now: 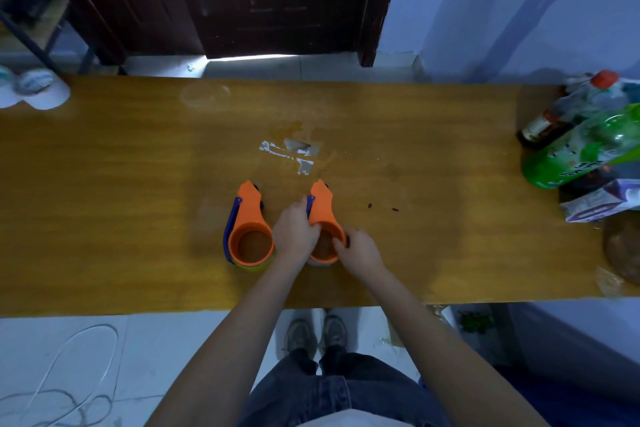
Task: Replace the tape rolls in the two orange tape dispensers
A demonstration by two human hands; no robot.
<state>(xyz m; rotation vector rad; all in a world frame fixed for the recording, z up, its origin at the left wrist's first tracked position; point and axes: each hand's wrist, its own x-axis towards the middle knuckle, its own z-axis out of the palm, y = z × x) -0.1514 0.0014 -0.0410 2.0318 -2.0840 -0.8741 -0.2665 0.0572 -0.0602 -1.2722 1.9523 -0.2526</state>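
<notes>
Both my hands gripped the right orange plastic tape dispenser (323, 218) on the wooden worktop (104, 184): left hand (294, 232) curled round its body, right hand (360, 250) pinching its ring

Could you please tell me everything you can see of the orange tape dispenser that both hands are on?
The right-hand orange tape dispenser looks like plastic, with a round open ring nearest the person and a tapered nose pointing away, and a blue strip along its left edge. It lies on the wooden table. The left hand grips its left side; the right hand holds the ring's right rim.
</notes>
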